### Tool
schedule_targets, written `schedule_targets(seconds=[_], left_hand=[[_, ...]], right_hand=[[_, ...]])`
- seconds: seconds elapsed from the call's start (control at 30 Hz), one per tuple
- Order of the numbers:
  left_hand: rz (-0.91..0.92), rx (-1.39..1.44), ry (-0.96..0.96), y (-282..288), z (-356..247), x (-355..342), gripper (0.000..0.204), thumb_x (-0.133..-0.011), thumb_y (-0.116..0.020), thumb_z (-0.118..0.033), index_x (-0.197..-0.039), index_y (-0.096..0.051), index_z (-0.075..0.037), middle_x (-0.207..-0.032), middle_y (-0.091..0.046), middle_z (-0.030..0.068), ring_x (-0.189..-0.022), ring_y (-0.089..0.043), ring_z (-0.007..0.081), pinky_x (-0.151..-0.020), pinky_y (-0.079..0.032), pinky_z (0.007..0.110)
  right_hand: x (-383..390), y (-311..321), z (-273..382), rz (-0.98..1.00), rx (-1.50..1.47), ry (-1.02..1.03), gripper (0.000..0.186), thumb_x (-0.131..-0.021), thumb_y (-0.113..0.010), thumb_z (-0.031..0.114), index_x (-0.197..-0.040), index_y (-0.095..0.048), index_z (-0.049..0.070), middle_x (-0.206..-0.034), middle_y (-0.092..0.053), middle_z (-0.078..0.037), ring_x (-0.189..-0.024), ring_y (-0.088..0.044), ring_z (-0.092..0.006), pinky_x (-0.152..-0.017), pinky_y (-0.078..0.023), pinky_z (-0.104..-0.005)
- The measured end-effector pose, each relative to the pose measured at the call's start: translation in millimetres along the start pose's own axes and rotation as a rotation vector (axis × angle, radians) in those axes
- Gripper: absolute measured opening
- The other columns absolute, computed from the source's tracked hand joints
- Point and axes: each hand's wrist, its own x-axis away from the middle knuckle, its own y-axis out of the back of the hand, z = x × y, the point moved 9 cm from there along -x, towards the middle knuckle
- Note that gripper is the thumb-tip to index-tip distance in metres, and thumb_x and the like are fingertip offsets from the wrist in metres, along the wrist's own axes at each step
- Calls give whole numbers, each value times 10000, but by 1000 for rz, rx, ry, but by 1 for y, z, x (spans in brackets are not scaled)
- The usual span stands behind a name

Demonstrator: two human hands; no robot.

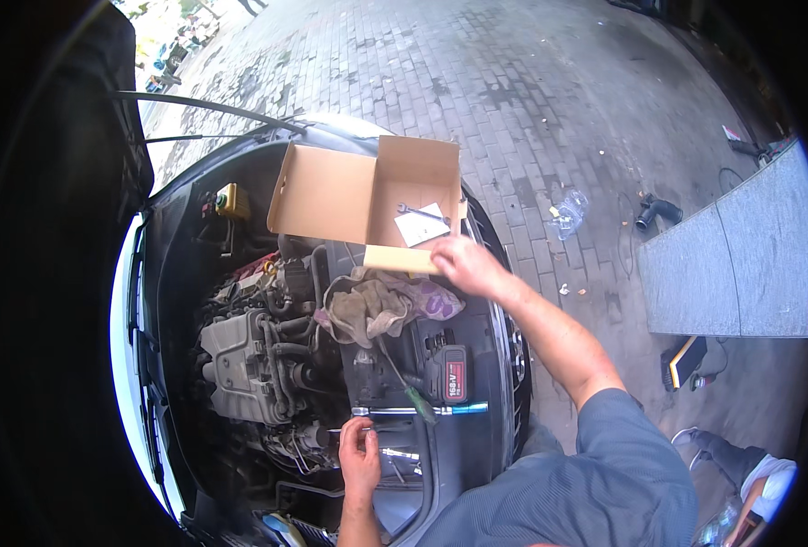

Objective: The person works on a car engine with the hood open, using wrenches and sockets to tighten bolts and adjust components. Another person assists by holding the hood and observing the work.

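Note:
An opened cardboard box lies on the front of the car's engine bay, with a spanner and a white paper inside. My right hand grips the box's lower front flap. My left hand is at the lower engine area with fingers curled, on something I cannot make out. Just above it lie a socket wrench with an extension and a green-handled screwdriver. A crumpled cloth sits below the box, beside a black battery pack.
The engine fills the bay's left, under a raised bonnet. On the paving to the right are a plastic bag, a black hose, a large grey panel and an air filter. Another person is low at bottom right.

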Motion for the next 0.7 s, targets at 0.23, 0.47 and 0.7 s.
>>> schedule_targets(seconds=[0.23, 0.47, 0.7], left_hand=[[-19, -30, -137, -2, -38, -14, 155, -910, -607, 11, -1065, -623, 11, -1175, -599, 137, -1010, -627, 242, -874, -516, 320], [-6, -405, -765, -72, -194, -140, 317, -789, -688, -2, -1103, -648, -7, -1235, -612, 184, -1157, -579, 393, -994, -471, 467], [214, -1067, -604, -151, -133, -240, 444, -878, -657, -264, -1287, -612, -95, -1335, -588, 91, -1365, -427, 328, -1170, -246, 595]], right_hand=[[-43, 19, -23, 189, 22, -221, 444, -894, -638, 392, -1160, -697, 41, -1042, -720, -202, -1011, -680, -356, -927, -524, -441], [33, -18, -33, -9, 170, -68, 549, -803, -762, 175, -1295, -574, 17, -1313, -594, -177, -1375, -387, -416, -1144, -379, -474], [51, -49, -14, -40, 112, 27, 516, -817, -724, 104, -1305, -571, 40, -1329, -581, -169, -1320, -452, -448, -1157, -375, -483]])
